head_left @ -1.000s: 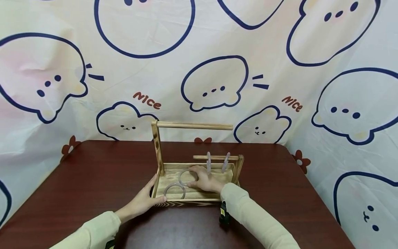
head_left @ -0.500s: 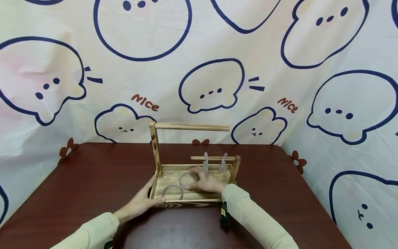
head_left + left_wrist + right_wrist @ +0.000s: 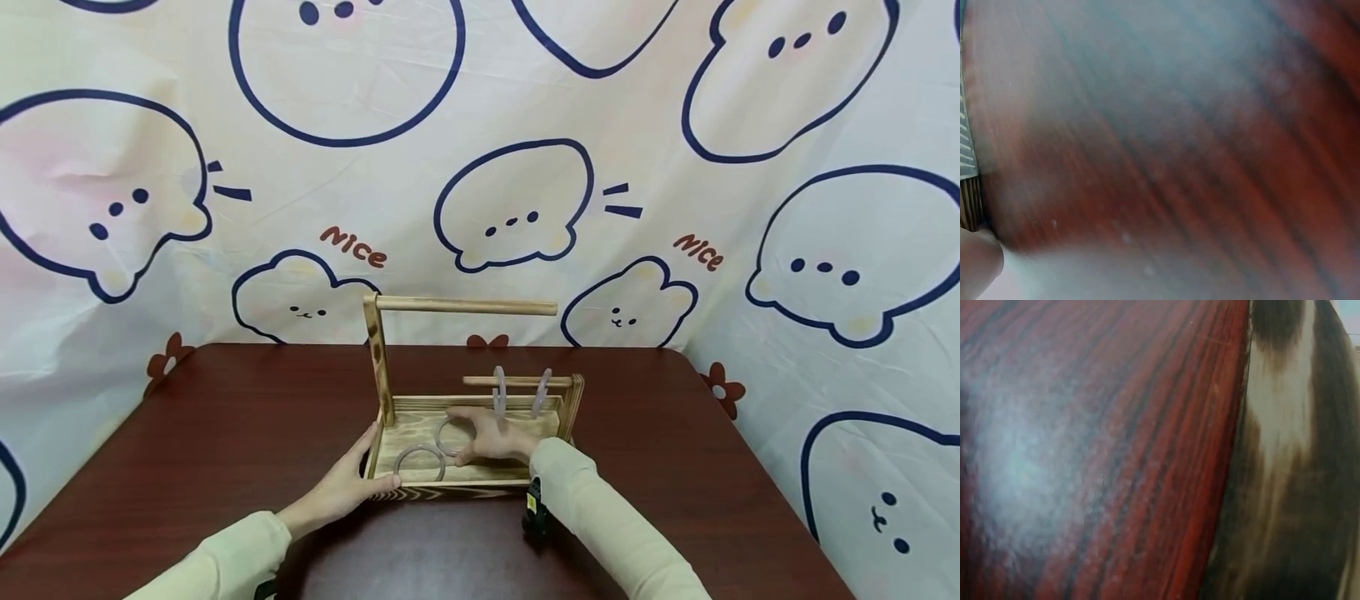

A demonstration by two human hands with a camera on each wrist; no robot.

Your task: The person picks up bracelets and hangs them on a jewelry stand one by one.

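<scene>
In the head view a small wooden rack (image 3: 510, 472) with a shallow tray base stands on the table. My left hand (image 3: 341, 485) grips its front left corner, thumb on the front edge and fingers along the left side. Inside the tray my right hand (image 3: 491, 435) is spread about a pale bangle (image 3: 438, 435), its thumb and fingers at opposite sides of the ring. Nearer the front left corner lies a second bangle (image 3: 397, 458). Two more rings, a middle bangle (image 3: 499, 392) and a right bangle (image 3: 542, 393), hang on the short rod (image 3: 480, 381).
A tall post (image 3: 378, 358) rises from the tray's left end and carries a long upper rod (image 3: 465, 307) pointing right. The dark red table (image 3: 262, 400) meets a patterned curtain (image 3: 405, 183) behind. Both wrist views show mostly table surface.
My right thumb and fingers have spread wider around the bangle, and the hand has shifted slightly left. The left hand keeps its place on the rack's corner.
</scene>
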